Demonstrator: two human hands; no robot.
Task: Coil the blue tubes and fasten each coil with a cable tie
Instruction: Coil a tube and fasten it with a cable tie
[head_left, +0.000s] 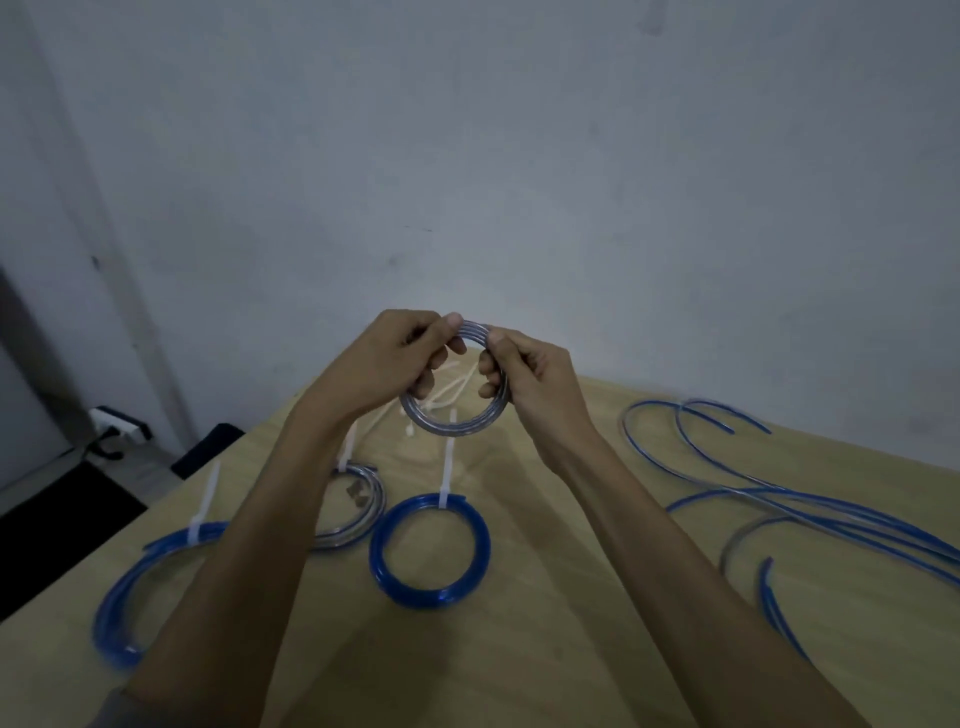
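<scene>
Hands were both raised above the table (571, 649), holding one small coil of pale bluish tube between them. My left hand (387, 358) gripped the coil (452, 423) on its upper left arc, thumb over the top and fingers curled through the ring. My right hand (524, 374) pinched the upper right arc in the same way, thumb on top, fingers hooked inside. The lower half of the coil hung free below both hands.

I judged the step in hand to be holding the finished turns together before tying; no tie was on this coil that I could see. The next move would call for one hand to keep the turns clamped while the other fetched a tie from the loose white cable ties (415, 415), which lay on the table just beyond the held coil and were partly hidden by it. The risk was the turns springing apart once one hand let go.

Nearer to me than the held coil lay three fastened coils: a deep blue one (430, 551) almost directly below it, a paler one (358, 506) to its left, and a larger blue one (145, 587) far left. Each showed a white tie tail. Uncoiled blue tubes (779, 499) sprawled well to the right of the held coil.
</scene>
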